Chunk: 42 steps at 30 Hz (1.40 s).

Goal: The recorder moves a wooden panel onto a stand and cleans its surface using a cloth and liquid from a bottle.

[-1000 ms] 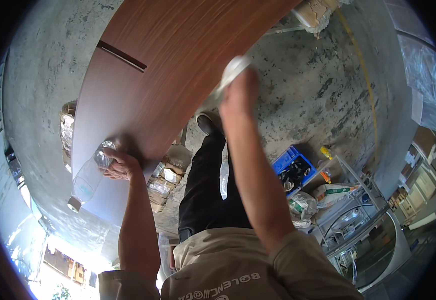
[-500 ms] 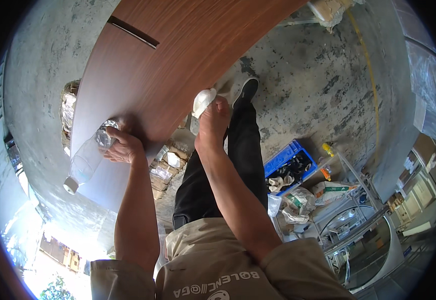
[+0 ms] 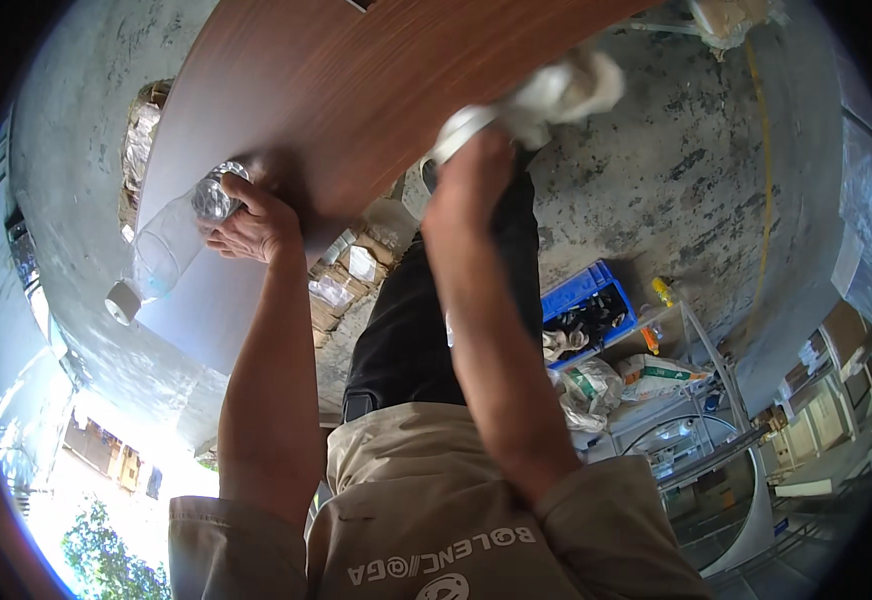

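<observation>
A clear plastic bottle (image 3: 169, 238) with a white cap lies tilted over the left part of the brown wood-grain board (image 3: 356, 95), its cap end toward the lower left. Round the bottle's base end are the fingers of my left hand (image 3: 256, 222). My right hand (image 3: 471, 180) is closed on a white cloth (image 3: 546, 100) at the board's near right edge. Both the cloth and that hand are smeared by motion, and the cloth's loose end flares out to the right over the floor.
Wrapped cardboard bundles (image 3: 356, 262) show beneath the board. On the right, a blue crate (image 3: 606, 290) holds dark parts, beside white sacks (image 3: 656, 377) and a metal-framed cart (image 3: 706, 350). A yellow line (image 3: 764, 170) runs along the concrete floor.
My right hand has moved right and away from me, and the cloth, bunched before, now swings outward. My left hand keeps the bottle in nearly the same place. The whole view has shifted slightly.
</observation>
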Each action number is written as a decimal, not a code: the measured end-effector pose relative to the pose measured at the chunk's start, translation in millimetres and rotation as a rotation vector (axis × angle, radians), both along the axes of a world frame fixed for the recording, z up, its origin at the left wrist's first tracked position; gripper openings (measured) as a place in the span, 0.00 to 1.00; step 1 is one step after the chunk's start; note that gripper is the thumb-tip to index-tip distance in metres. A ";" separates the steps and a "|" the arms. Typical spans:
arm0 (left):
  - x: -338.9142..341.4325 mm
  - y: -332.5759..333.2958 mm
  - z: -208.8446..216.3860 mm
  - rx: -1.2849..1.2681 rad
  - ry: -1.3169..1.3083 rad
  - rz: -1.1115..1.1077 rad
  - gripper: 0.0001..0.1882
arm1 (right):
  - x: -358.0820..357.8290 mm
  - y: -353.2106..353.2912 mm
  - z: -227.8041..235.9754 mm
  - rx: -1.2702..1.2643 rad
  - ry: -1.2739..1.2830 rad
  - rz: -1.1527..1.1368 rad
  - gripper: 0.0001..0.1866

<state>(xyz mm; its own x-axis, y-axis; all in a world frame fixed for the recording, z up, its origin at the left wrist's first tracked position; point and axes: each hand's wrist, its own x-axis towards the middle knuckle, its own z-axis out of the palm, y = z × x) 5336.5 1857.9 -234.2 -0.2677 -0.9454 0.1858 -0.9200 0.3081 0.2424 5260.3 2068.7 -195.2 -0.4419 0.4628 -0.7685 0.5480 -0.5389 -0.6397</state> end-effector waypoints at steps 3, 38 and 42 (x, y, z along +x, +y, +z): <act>-10.6 20.7 12.3 0.099 0.010 -0.024 0.61 | 51.6 -30.4 1.1 -0.100 0.012 -0.086 0.13; -14.4 23.3 20.1 0.080 0.056 -0.044 0.57 | 94.5 -55.0 2.3 -0.163 -0.179 0.072 0.12; -14.1 17.1 22.3 0.148 0.074 -0.003 0.61 | 18.9 0.7 3.3 -0.101 0.126 0.058 0.16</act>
